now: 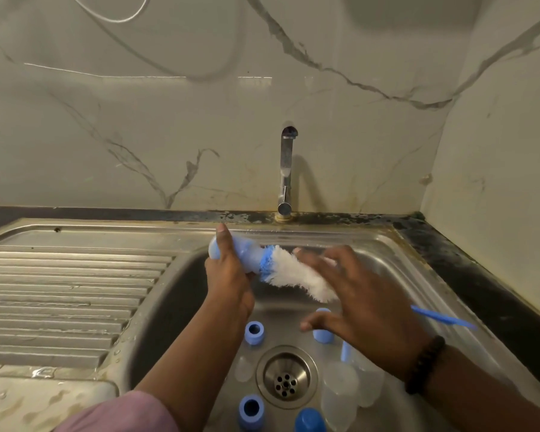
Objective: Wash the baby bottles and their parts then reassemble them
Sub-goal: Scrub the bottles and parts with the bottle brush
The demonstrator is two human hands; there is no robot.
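Steel drainer: ribbed draining board on our left, wet patches near its front edge.
Left hand: our left hand curls round the baby bottle, held tilted over the sink.
Brush: white bristles of the bottle brush sit just outside the bottle's mouth.
Right hand: our right hand closes on the blue handle; its fingers are partly blurred.
Risk: a wet bottle could slip from our grip onto the blue rings and clear parts near the drain.
Room: dry tap, marble-look wall, dark surface on the right.
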